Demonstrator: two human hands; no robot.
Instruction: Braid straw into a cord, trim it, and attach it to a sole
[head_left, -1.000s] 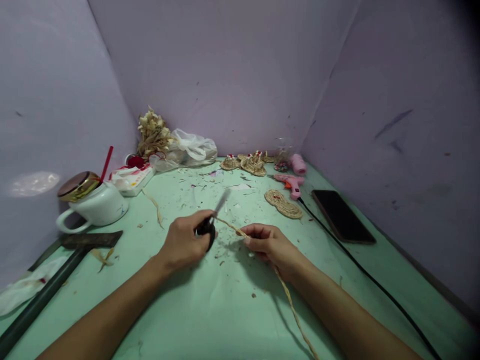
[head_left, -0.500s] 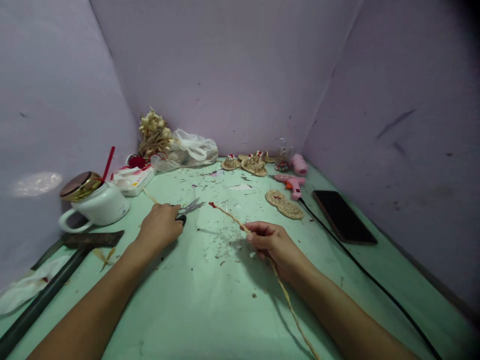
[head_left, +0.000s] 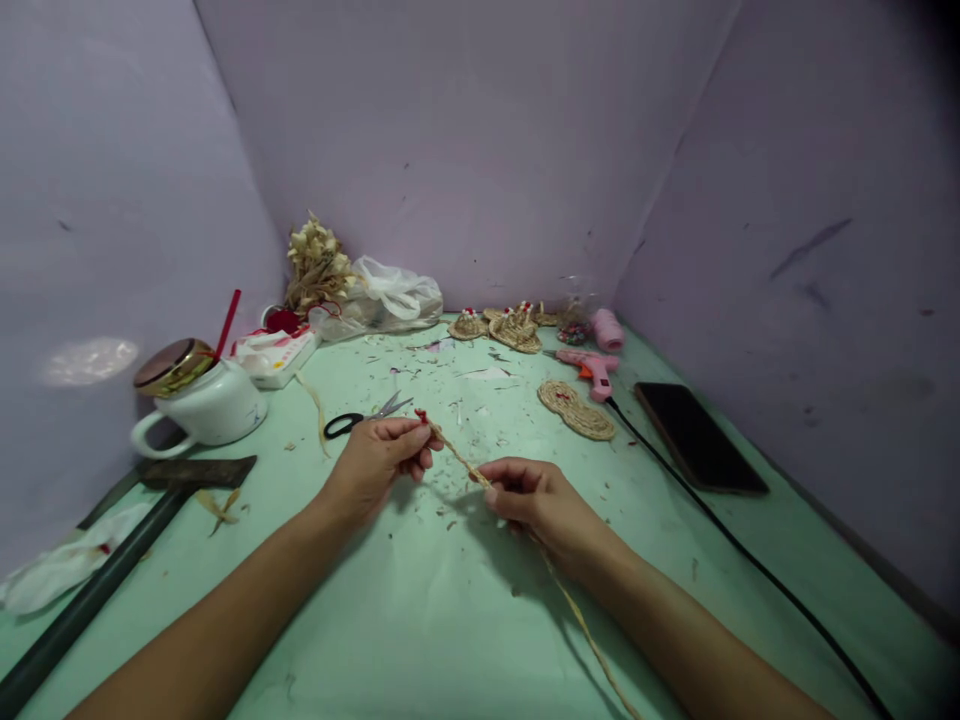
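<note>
A thin braided straw cord (head_left: 452, 452) with a red-tipped end runs between both hands and trails toward the near edge under my right forearm. My left hand (head_left: 379, 462) pinches the cord near its red end. A little further along, my right hand (head_left: 534, 500) is closed around the same cord. Small black-handled scissors (head_left: 360, 417) lie on the green table (head_left: 420, 620) just beyond my left hand, not touched by it.
A white mug (head_left: 201, 400) with a gold lid stands at left, a dark hammer (head_left: 112, 560) below it. Woven straw pieces (head_left: 576, 409), a pink glue gun (head_left: 592, 368) with black cable, a phone (head_left: 699, 436), a plastic bag (head_left: 390, 300) and dried straw lie at the back.
My left hand laid the scissors down on the table at left, then came back and pinched the cord's red end. My right hand kept hold of the cord.
</note>
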